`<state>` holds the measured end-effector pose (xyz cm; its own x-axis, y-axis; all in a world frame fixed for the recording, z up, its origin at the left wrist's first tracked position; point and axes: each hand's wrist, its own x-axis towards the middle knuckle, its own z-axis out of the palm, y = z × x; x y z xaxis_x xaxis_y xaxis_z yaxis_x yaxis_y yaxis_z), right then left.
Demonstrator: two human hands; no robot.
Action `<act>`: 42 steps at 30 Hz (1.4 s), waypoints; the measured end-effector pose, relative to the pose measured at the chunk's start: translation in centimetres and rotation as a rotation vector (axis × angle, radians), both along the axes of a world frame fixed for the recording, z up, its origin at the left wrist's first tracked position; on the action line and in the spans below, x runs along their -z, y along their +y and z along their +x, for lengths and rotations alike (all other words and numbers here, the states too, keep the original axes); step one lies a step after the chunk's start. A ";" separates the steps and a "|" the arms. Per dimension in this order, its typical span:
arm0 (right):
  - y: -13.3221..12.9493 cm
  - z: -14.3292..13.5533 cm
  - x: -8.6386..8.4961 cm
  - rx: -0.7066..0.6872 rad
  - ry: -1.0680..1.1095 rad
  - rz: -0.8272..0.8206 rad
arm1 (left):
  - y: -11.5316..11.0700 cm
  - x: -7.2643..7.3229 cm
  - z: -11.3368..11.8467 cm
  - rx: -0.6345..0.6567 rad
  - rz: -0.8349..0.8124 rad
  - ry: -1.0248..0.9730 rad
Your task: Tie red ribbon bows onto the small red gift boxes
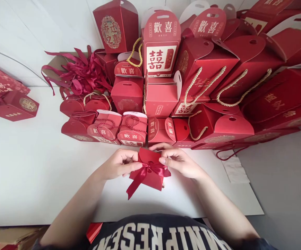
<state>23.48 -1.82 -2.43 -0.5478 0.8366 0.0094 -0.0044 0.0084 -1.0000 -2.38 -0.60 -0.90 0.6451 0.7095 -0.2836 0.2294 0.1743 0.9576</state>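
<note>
A small red gift box is held up over the white table, between both hands. Across its front a dark red satin ribbon is tied in a bow, with one tail hanging down to the left. My left hand is closed at the left side, thumb and fingers pinching the bow's left loop or the box edge there; which one I cannot tell. On the other side my right hand grips the box's upper right edge, its thumb just above the bow's right loop.
Stacked red gift boxes, several with rope handles, line the back of the white table. A heap of loose ribbons lies at the back left. Another red box stands far left. White tissue rests near the right edge.
</note>
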 end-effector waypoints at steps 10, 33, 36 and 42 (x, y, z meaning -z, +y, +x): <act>-0.6 -1.7 1.3 0.200 0.081 0.032 | -1.4 0.8 1.7 -0.322 0.107 -0.056; -0.4 -1.3 1.4 0.144 0.153 0.077 | -0.5 2.5 1.0 -0.392 -0.099 -0.156; -0.1 -1.1 1.7 0.100 0.125 0.110 | 0.2 2.9 0.5 -0.313 -0.105 -0.123; 0.0 -0.9 1.8 0.057 0.105 0.124 | 0.2 2.0 0.6 -0.281 0.018 -0.038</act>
